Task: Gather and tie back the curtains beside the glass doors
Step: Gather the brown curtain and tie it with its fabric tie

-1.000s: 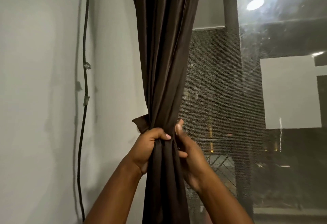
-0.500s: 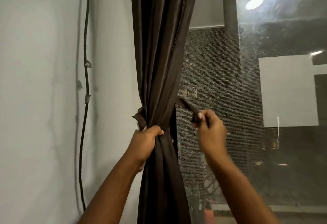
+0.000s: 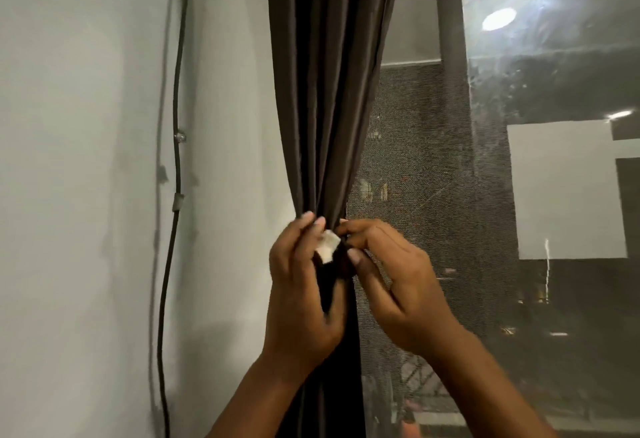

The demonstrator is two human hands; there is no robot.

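Right now the curtain (image 3: 329, 108) hangs as a dark bunch of folds between the pale wall (image 3: 86, 195) and the glass door (image 3: 519, 195), drawn narrow at the waist where both hands meet. It looks like soft, fairly light cloth with a slight sheen, so it should squeeze down easily but may slide and spread again if the grip slackens; the place to hold it is that narrow waist, with the folds pressed together. A small white patch (image 3: 328, 245), probably the fastening end of a tie strap, shows against the dark cloth between the hands. The strap itself is mostly hidden and hard to tell from the curtain.

The left hand (image 3: 301, 292) is curled round the bunch from the wall side, its fingertips (image 3: 313, 224) pinching the cloth just above the patch. The right hand (image 3: 398, 282) comes in from the door side, thumb and forefinger nipped on something dark just beside the patch, likely the strap's other end. The ends seem about to be pressed together, so the tie looks close to done.

A black cable (image 3: 176, 160) runs down the wall, well apart from the curtain.
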